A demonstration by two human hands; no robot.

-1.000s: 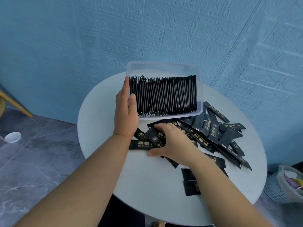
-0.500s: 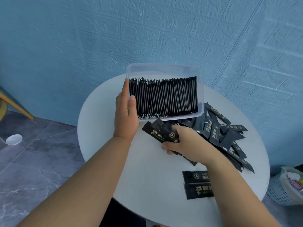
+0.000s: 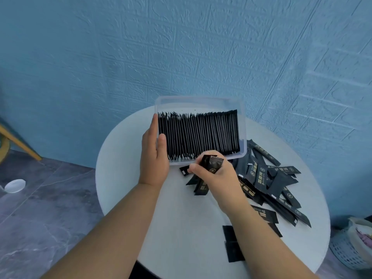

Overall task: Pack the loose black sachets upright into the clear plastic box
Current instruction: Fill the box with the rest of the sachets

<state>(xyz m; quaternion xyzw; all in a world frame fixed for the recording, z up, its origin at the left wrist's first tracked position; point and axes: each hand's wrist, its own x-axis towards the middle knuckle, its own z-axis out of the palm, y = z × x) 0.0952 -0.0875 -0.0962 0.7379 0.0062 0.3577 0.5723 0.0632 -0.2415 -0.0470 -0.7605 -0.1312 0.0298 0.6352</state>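
A small bunch of black sachets (image 3: 212,165) is pinched upright in the right hand (image 3: 216,178), thumb on one side, curled fingers on the other; gold print is seen on the front one. The bunch is held right at the near wall of the clear plastic box (image 3: 199,100), its top end overlapping that rim. Inside the box a packed row of sachets (image 3: 199,135) is stood on edge, filling it from left wall to right wall; a bare strip of box floor shows behind the row. The box's left wall is gripped by the left hand (image 3: 153,160): fingers (image 3: 154,124) are laid straight and pressed together along the outside, and the thumb is hooked over the rim against the leftmost sachets. Whether the box sits flat or tipped cannot be told.

A few more sachets (image 3: 198,185) are seen lying flat just in front of the box, partly covered by the right hand. To the box's right and near-right a loose pile (image 3: 268,178) is spread, with pieces overlapping at mixed angles. Well nearer than the box, two sachets (image 3: 233,246) are laid end to end beside the right forearm. Everything is carried on a round white tabletop (image 3: 177,228). Behind the box a blue embossed wall (image 3: 181,47) is seen. Left of the box, off the tabletop, grey marbled floor (image 3: 44,198) is seen with a white round object (image 3: 15,185) and a slanted wooden leg (image 3: 22,146). Far to the box's near-right a white basket (image 3: 349,254) is set on the floor, contents unclear.
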